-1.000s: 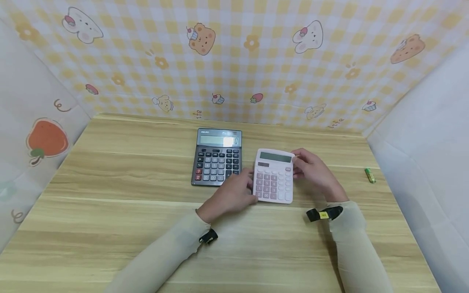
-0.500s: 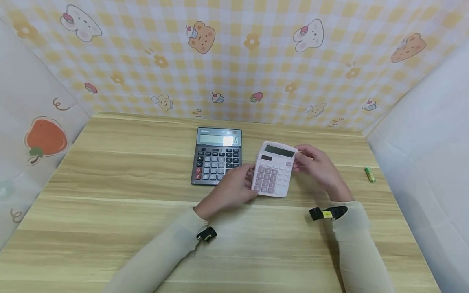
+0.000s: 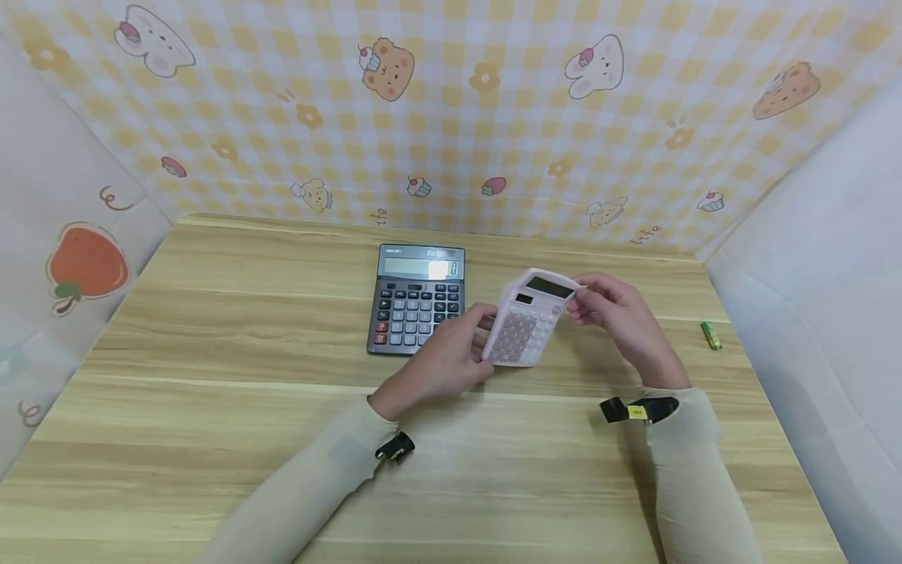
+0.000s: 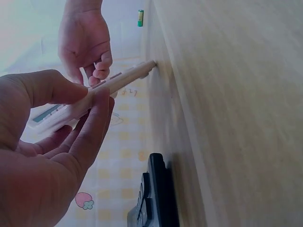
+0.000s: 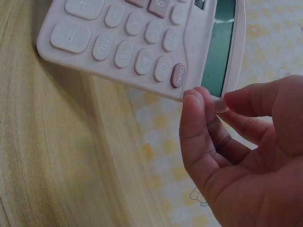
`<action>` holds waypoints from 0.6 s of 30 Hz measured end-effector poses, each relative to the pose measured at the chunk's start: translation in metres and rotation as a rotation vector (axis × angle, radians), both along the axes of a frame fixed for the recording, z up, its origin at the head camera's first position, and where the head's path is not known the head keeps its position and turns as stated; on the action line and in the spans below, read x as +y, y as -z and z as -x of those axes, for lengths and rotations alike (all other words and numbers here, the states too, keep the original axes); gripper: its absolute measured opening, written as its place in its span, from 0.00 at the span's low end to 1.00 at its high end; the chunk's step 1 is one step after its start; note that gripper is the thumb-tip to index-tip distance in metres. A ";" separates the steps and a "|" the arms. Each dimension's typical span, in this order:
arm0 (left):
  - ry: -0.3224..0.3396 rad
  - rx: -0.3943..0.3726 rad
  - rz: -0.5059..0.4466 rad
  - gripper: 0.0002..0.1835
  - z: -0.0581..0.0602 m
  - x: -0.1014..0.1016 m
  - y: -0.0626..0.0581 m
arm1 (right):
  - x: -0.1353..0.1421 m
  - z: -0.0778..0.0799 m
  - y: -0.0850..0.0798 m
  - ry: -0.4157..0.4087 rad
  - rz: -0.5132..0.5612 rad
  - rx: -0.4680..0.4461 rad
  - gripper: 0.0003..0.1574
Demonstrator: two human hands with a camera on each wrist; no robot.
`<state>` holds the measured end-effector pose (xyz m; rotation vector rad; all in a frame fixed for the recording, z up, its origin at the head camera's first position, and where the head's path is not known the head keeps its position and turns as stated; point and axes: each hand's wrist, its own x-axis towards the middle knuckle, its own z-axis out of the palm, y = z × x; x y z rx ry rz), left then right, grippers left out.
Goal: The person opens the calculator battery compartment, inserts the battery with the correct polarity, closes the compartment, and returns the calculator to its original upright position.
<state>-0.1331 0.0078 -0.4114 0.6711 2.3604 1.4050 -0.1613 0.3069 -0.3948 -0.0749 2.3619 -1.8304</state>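
Observation:
A pink calculator point(image 3: 524, 325) is tilted, its screen end raised off the wooden table and its lower edge at or near the tabletop. My left hand point(image 3: 451, 352) grips its left side, thumb on one face and fingers behind, as the left wrist view shows. At the upper right corner, beside the screen point(image 5: 218, 52), my right hand point(image 3: 613, 321) pinches the edge between thumb and fingertips. Just left of my left hand, a dark grey calculator point(image 3: 412, 294) lies flat with a 0 on its display; the left hand hides its lower right corner.
A small green battery point(image 3: 711, 335) lies near the right side of the wooden table point(image 3: 451, 486). A yellow checked cloth point(image 3: 451, 117) hangs behind, and pale cloth walls point(image 3: 824, 235) stand at both sides.
Both hands have lifted the pink calculator's screen end from flat, tilting it up and turning it slightly clockwise. My right hand has risen with its corner. The grey calculator and battery stay put.

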 end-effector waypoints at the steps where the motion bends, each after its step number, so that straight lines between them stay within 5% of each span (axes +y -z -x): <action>1: 0.003 0.010 -0.001 0.42 0.000 0.000 0.000 | 0.000 0.000 -0.001 -0.003 0.007 0.002 0.19; 18: 0.003 0.169 0.063 0.41 -0.005 -0.002 -0.005 | -0.005 -0.007 -0.012 -0.016 0.129 -0.014 0.20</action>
